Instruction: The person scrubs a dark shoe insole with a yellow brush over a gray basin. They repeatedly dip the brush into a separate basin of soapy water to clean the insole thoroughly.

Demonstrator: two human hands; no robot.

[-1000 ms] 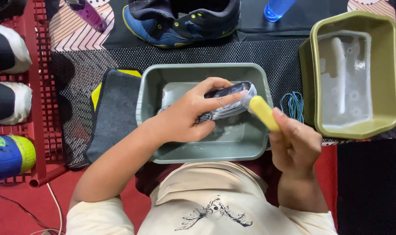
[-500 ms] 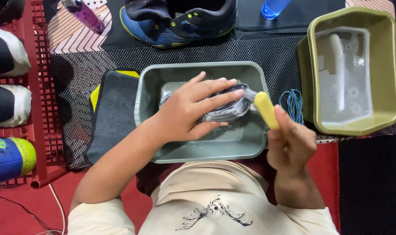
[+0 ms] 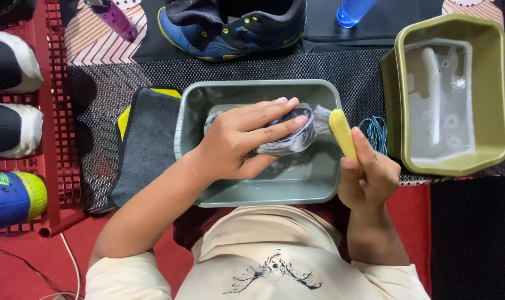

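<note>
A wet, glossy shoe point(image 3: 283, 130) lies in a smooth grey plastic tub point(image 3: 252, 91), beside a matt dark cloth point(image 3: 149, 144).

**Red floor, patterned mats, a crate at the side**

The floor point(image 3: 463, 239) is red along the near edge and dark toward the right edge. Over it lies a black dotted mat point(image 3: 347, 66), running across the middle. Beyond that, a black cloth point(image 3: 374, 22) covers the far edge, with a striped pink-and-white mat point(image 3: 97, 44) showing at the far left corner. A red plastic crate point(image 3: 47, 111) with a grid wall stands along the left edge. A thin white cable point(image 3: 72, 266) crosses the red floor at the near left corner. The light is even and soft.
</note>
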